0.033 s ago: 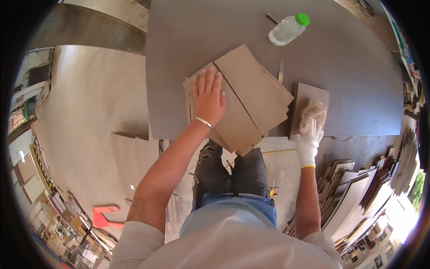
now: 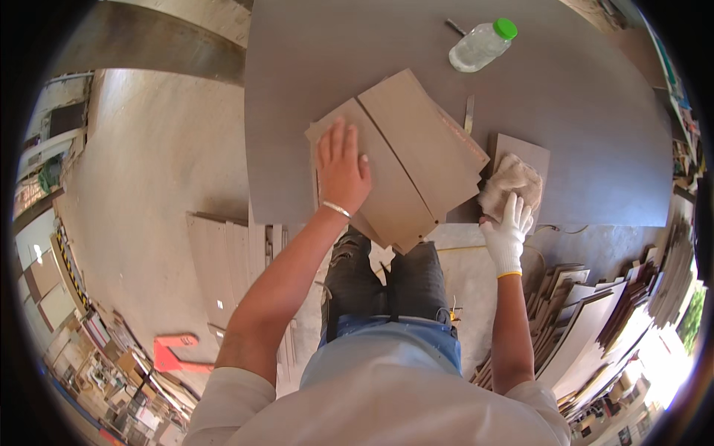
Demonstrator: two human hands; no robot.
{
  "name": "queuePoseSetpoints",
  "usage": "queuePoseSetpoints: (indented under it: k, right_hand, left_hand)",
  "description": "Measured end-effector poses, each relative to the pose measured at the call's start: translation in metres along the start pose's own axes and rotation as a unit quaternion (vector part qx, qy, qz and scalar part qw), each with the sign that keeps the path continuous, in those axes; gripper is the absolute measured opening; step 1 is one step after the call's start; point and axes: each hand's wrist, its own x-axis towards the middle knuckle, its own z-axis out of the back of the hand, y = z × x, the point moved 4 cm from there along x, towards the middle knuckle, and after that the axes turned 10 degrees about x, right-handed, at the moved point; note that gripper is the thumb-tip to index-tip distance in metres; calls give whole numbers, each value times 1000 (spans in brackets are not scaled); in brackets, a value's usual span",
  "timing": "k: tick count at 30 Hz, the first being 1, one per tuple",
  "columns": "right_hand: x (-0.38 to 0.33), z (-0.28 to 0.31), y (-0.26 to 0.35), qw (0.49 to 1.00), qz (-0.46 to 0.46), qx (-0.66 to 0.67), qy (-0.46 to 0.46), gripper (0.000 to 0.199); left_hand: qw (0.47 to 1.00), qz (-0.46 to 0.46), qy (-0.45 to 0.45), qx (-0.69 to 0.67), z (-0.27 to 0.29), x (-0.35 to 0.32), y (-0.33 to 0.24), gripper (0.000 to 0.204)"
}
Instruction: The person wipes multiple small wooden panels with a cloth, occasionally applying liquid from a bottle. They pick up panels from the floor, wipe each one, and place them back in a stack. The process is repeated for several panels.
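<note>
My bare left hand [image 2: 343,165], a bracelet at its wrist, lies flat with fingers stretched on a fanned stack of thin brown rectangular boards [image 2: 401,160]. A dark straight gap runs between two of the top pieces. My right hand [image 2: 508,232] wears a white glove with a yellow cuff. Its fingers are stretched out at the near edge of a crumpled beige rag [image 2: 513,182], with the thumb apart to the left. Under the rag lies a smaller pile of brown boards [image 2: 527,150] at the table's near edge. The glove hides that pile's near end.
A clear bottle with a green cap [image 2: 483,46] lies on the grey table [image 2: 297,52], a dark pen-like stick [image 2: 455,27] beside it. A narrow metal strip [image 2: 469,114] lies between the piles. Board offcuts [image 2: 576,316] lean at lower right; a red pallet jack [image 2: 175,352] stands left.
My right hand has come back toward me, from over the rag to its near edge, uncovering more of it. My left hand has slid slightly toward me and left on the boards.
</note>
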Motion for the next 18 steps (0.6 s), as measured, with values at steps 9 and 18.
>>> queuePoseSetpoints:
  k: [9, 18]
  right_hand:
    - [37, -13, 84, 958, 211, 191, 16, 71]
    - [44, -28, 79, 965, 210, 156, 14, 78]
  left_hand:
    - [928, 302, 37, -213, 1, -133, -30, 67]
    - [986, 52, 150, 57, 5, -101, -73, 91]
